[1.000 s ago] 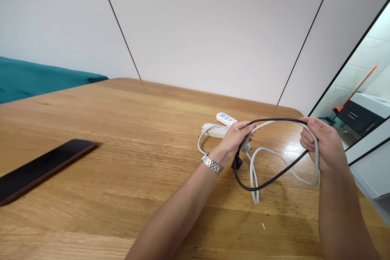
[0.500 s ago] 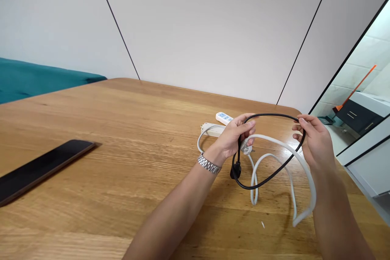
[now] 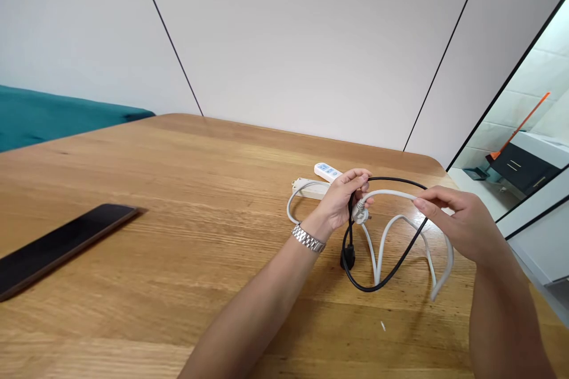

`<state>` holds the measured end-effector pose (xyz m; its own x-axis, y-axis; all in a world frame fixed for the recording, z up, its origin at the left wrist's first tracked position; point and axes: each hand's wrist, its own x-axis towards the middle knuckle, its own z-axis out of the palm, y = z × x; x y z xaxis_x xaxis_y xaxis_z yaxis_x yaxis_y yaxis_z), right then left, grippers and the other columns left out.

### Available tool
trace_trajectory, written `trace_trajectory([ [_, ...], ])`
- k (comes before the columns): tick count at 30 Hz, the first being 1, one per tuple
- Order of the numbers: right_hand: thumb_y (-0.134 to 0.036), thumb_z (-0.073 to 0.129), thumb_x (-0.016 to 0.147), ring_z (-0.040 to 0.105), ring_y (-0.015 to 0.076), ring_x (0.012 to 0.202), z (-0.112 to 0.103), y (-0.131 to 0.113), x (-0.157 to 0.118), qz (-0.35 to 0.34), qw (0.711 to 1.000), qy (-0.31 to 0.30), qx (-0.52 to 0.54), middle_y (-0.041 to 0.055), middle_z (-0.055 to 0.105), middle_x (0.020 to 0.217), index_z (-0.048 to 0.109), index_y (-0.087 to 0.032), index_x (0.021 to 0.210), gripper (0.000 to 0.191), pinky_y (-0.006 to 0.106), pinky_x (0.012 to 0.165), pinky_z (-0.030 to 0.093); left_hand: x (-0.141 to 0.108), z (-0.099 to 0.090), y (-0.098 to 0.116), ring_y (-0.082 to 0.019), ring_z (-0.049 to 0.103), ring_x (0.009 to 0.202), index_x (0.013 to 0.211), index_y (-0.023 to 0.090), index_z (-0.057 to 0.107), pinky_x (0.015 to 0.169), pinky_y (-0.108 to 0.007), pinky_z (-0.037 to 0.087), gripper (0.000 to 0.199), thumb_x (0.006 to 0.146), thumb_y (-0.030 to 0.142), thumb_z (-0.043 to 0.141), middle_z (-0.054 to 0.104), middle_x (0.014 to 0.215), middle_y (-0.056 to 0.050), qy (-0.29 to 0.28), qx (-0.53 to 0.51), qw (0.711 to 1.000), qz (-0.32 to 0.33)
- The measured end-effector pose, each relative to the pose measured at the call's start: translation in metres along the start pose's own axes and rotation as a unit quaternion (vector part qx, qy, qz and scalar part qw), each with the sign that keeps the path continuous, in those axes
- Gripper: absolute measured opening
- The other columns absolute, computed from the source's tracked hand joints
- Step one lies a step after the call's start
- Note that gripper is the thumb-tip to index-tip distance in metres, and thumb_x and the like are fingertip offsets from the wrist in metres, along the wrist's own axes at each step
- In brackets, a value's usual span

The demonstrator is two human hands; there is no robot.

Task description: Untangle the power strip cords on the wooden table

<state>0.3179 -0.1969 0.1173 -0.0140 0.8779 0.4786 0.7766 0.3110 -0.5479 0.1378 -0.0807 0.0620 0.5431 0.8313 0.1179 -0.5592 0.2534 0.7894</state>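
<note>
My left hand (image 3: 345,192), with a metal-band watch at the wrist, is closed on a looped black cable (image 3: 402,257). The cable's black plug (image 3: 347,257) hangs below that hand. Just under the left fingers is a white plug (image 3: 360,214); whether they grip it too is unclear. From this plug the white cable (image 3: 386,193) arches right to my right hand (image 3: 457,216), whose thumb and fingers pinch it near the black loop. Behind the left hand lie a white power strip (image 3: 311,189) and a second white strip (image 3: 327,172) with blue-marked sockets, both partly hidden.
A dark tablet-like device (image 3: 66,246) lies on the wooden table (image 3: 200,296) at left. A small white scrap (image 3: 383,326) rests near the front. Teal upholstery (image 3: 66,118) borders the table's left; a white panelled wall (image 3: 288,47) stands behind it.
My right hand has shifted from the black cable to the white cable, turning palm-down. The black loop hangs slightly lower, and the white cable's bend has drawn in. My left hand barely moved.
</note>
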Motion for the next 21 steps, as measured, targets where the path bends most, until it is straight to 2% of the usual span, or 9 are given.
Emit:
trace_trajectory([
  [1,-0.043,0.057,0.084,0.051,0.0121,0.052,-0.002,0.0,-0.002,0.016,1.0,-0.013,0.014,-0.0002,0.059,0.059,0.067,-0.019,0.073,0.028,0.023,0.045,0.038,0.0,-0.001,0.0,-0.009,0.057,0.048,0.081,0.016,0.058,0.047,-0.02,0.049,0.032,0.063,0.03,0.08,0.05,0.057,0.006,0.001,0.0,1.0,0.0],
  [3,-0.043,0.058,0.083,0.039,0.0086,0.042,-0.007,0.0,-0.006,0.042,0.998,-0.013,0.052,-0.0038,0.048,0.048,0.065,-0.018,0.069,0.029,0.022,0.04,0.029,0.002,-0.003,0.0,-0.011,0.06,0.056,0.08,0.015,0.059,0.052,-0.021,0.051,0.031,0.062,0.028,0.081,0.049,0.057,0.005,0.011,0.0,1.0,0.01],
  [6,-0.039,0.063,0.081,0.035,0.0078,0.042,-0.018,0.003,-0.012,0.056,0.984,0.053,0.161,-0.0055,0.041,0.046,0.064,-0.017,0.07,0.025,0.022,0.041,0.025,0.006,-0.009,0.0,-0.009,0.057,0.055,0.078,0.014,0.058,0.049,-0.016,0.046,0.029,0.062,0.026,0.08,0.05,0.057,0.004,0.04,0.006,0.999,0.03],
  [9,-0.034,0.067,0.077,0.032,0.0068,0.039,-0.031,0.007,-0.015,0.055,0.937,0.132,0.318,-0.0073,0.037,0.042,0.064,-0.018,0.07,0.017,0.023,0.042,0.025,0.01,-0.017,0.003,-0.002,0.038,0.04,0.077,0.014,0.056,0.036,-0.012,0.029,0.027,0.062,0.022,0.077,0.043,0.053,0.008,0.075,0.009,0.996,0.04],
  [12,-0.029,0.069,0.07,0.025,0.0057,0.035,-0.046,0.013,-0.014,0.08,0.892,0.189,0.404,-0.0078,0.032,0.038,0.064,-0.02,0.064,0.012,0.024,0.04,0.022,0.009,-0.025,0.013,0.0,0.021,0.033,0.076,0.017,0.053,0.032,-0.012,0.012,0.025,0.062,0.021,0.073,0.029,0.048,0.012,0.113,0.007,0.992,0.061],
  [14,-0.025,0.068,0.068,0.023,0.0054,0.034,-0.051,0.02,-0.01,0.123,0.871,0.243,0.409,-0.0071,0.031,0.037,0.063,-0.02,0.06,0.01,0.025,0.037,0.017,0.006,-0.028,0.022,-0.001,0.017,0.032,0.075,0.018,0.052,0.032,-0.013,0.009,0.023,0.064,0.023,0.072,0.024,0.046,0.013,0.117,0.012,0.99,0.082],
  [18,-0.02,0.072,0.059,0.03,0.0058,0.034,-0.041,0.045,0.006,0.177,0.843,0.355,0.362,-0.0047,0.04,0.037,0.063,-0.017,0.057,0.01,0.024,0.036,0.016,-0.004,-0.027,0.039,-0.001,0.014,0.032,0.074,0.018,0.055,0.033,-0.013,0.01,0.021,0.065,0.025,0.072,0.022,0.045,0.014,0.054,0.053,0.991,0.114],
  [21,-0.027,0.075,0.056,0.032,0.0054,0.034,-0.019,0.077,0.019,0.205,0.845,0.358,0.341,-0.0055,0.042,0.038,0.061,-0.016,0.057,0.018,0.021,0.036,0.019,-0.013,-0.022,0.049,-0.001,0.014,0.032,0.074,0.018,0.057,0.033,-0.013,0.011,0.018,0.064,0.024,0.071,0.022,0.044,0.013,0.036,0.061,0.986,0.152],
])
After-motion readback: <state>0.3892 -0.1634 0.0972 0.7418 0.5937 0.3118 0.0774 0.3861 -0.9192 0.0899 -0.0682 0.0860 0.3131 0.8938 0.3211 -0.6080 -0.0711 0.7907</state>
